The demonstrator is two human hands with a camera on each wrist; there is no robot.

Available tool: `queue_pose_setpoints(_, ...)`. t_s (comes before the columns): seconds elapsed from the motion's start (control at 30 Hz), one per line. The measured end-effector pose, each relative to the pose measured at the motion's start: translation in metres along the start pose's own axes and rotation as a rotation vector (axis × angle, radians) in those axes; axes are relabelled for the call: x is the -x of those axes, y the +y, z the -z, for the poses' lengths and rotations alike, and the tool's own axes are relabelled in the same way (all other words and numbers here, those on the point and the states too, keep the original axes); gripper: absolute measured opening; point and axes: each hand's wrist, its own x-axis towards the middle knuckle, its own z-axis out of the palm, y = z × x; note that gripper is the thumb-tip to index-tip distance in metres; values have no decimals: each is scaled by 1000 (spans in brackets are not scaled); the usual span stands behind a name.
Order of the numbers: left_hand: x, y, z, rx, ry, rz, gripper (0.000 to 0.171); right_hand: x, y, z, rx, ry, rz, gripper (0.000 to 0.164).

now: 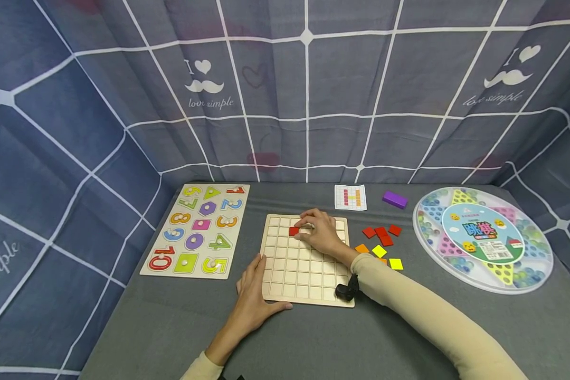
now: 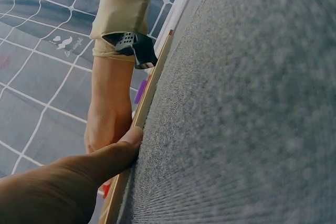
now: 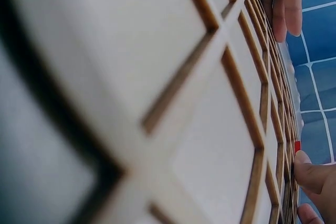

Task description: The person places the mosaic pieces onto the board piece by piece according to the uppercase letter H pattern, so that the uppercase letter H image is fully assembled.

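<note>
A pale wooden grid board [image 1: 292,277] lies on the grey cloth. Over its upper part, my right hand [image 1: 322,236] pinches a small red square tile [image 1: 293,231] between thumb and index fingertip, right at one of the upper cells. The same red tile [image 3: 297,146] shows at the thumb tip in the right wrist view. My left hand [image 1: 253,302] rests at the board's lower left corner, fingers extended along the left edge and thumb stretched out by the front edge. In the left wrist view, the left thumb [image 2: 123,150] lies against the board's side.
Right of the board lie several loose red tiles [image 1: 381,232], with yellow tiles [image 1: 396,264] and orange tiles [image 1: 361,248]. Behind are a pattern card [image 1: 350,198] and a purple block [image 1: 395,199]. A number puzzle [image 1: 195,232] stands left, a round game board [image 1: 437,258] right.
</note>
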Motion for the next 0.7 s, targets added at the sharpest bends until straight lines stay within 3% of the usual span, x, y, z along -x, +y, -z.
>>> queue_pose_setpoints(0.7,1,-1,0,-16,14,-26,125,2,-1,1,16,-8,1,29)
